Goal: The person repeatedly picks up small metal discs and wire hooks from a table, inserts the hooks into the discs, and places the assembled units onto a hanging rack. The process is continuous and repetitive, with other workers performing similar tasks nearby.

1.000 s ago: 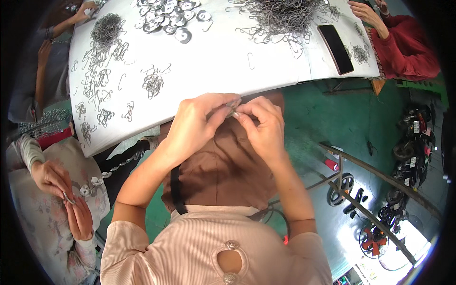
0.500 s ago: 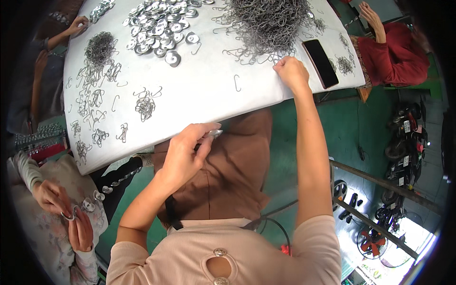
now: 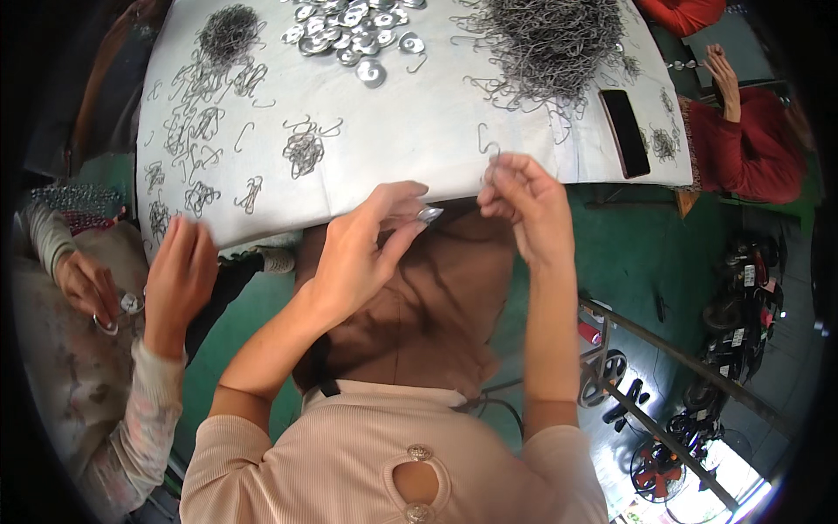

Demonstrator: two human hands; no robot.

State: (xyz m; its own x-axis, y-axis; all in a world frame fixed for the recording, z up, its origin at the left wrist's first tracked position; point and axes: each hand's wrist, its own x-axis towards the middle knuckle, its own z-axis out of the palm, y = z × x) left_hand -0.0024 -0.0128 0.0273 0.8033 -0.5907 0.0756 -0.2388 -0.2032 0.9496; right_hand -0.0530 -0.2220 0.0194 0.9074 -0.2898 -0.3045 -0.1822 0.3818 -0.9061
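Note:
Between the thumb and fingers of my left hand [image 3: 371, 240] is a small shiny round metal disc [image 3: 429, 214], just off the table's front edge. My right hand [image 3: 531, 205] pinches a thin bent wire hook [image 3: 493, 155], held upright a little to the right of the disc and apart from it. Another loose hook [image 3: 482, 137] lies on the white table [image 3: 393, 131] close by. A big tangled pile of wire hooks [image 3: 559, 44] sits farther back, and a heap of metal discs [image 3: 353, 26] lies left of it.
A dark phone [image 3: 625, 134] lies at the right. Smaller hook clusters [image 3: 304, 150] spread over the table's left side. A co-worker's hand [image 3: 182, 275] reaches to the left edge, while that person's other hand [image 3: 85, 284] holds a disc. Someone in red [image 3: 755, 144] sits at the right.
My right hand has drawn back from the hook pile toward my left hand, bringing a hook. The disc stays in my left hand. The left co-worker's hand has reached to the table. The view has shifted.

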